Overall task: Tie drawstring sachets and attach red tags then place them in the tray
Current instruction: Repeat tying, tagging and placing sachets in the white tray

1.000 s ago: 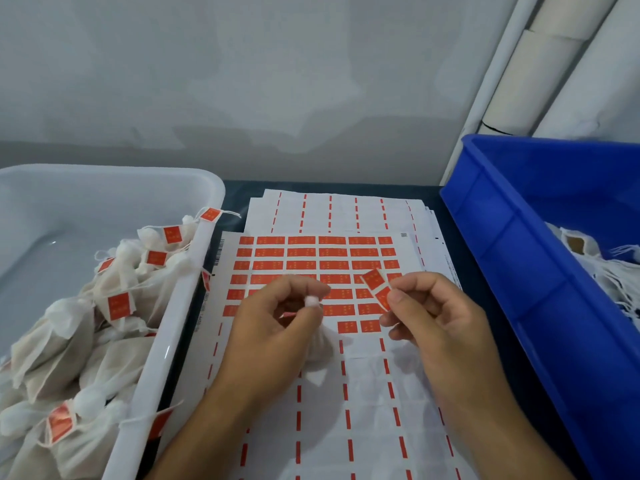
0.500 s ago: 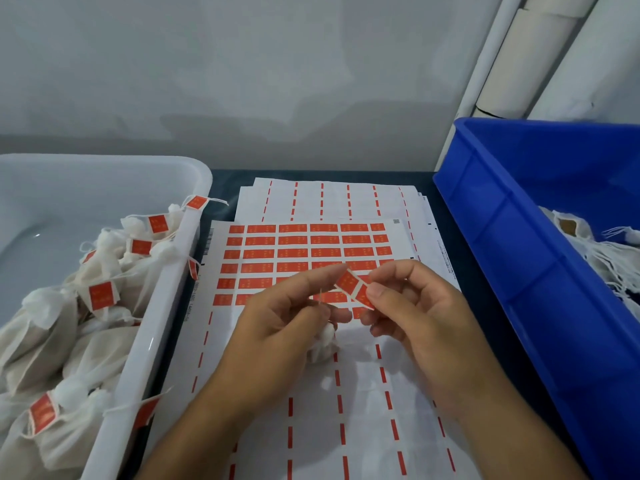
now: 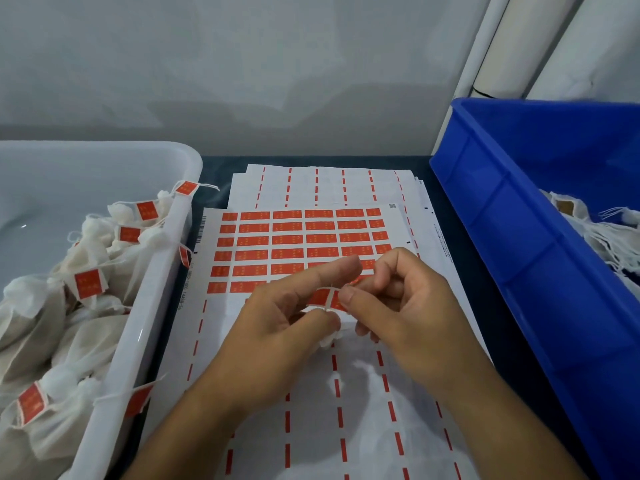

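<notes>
The white tray (image 3: 162,271) on the left holds finished sachets. The left hand (image 3: 277,327) curls round a small sachet (image 3: 329,339), its string raised. The right hand (image 3: 405,313) pinches the red tag (image 3: 327,299) there; best to fold it squarely over the string and press firmly.

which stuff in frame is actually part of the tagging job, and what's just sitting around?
In the job:
- left hand, holding a sachet
- right hand, pinching a red tag
- sheet of red tags
- white tray of tagged sachets
- blue bin of untied sachets

Lying about:
- used-up sheets underneath
- white rolls by the wall
</notes>
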A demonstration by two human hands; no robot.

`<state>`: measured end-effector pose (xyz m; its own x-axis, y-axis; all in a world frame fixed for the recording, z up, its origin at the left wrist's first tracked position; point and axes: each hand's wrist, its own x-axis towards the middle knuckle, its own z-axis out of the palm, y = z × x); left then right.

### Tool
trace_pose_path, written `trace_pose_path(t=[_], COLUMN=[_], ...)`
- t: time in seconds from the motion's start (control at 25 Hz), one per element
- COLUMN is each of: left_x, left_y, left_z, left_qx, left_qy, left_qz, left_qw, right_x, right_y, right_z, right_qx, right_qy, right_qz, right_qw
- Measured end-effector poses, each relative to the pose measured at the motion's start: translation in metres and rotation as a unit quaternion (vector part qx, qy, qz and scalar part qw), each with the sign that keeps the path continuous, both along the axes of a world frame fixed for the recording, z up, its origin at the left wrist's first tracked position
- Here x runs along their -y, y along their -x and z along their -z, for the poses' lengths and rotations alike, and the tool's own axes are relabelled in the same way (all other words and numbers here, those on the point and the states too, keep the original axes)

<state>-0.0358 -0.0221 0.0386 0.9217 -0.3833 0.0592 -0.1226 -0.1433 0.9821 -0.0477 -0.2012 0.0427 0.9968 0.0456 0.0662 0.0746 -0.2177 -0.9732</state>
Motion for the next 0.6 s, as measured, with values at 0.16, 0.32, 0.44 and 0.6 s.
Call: trace_pose_path(t=[0.16,0.32,0.44,0.6], left_x=[0.0002,0.0002,-0.0003,0.0019], left_y=[-0.0015,-0.0005,-0.0006,-0.0017], left_z=[0.0029,0.0017,0.0025,0.0017], left_qx=[0.016,0.033,0.038,0.043], left_qy=[0.024,0.01,-0.018,-0.01], left_qz=[0.002,0.005,-0.017,0.009], left_qw=[1.0,0.999,0.999,0.999], right_x=[-0.0003,-0.0011,0.0003,0.0037], right_y=[-0.0004,-0.0001,0.0006,-0.0012], right_z=[0.0016,0.0017,0.0033,0.0038], right_qx=[-0.002,0.027,0.048,0.068], right_qy=[-0.012,0.023,0.082,0.121], right_qz=[0.002,0.017,0.047,0.009], right_qw=[1.0,0.999,0.994,0.99])
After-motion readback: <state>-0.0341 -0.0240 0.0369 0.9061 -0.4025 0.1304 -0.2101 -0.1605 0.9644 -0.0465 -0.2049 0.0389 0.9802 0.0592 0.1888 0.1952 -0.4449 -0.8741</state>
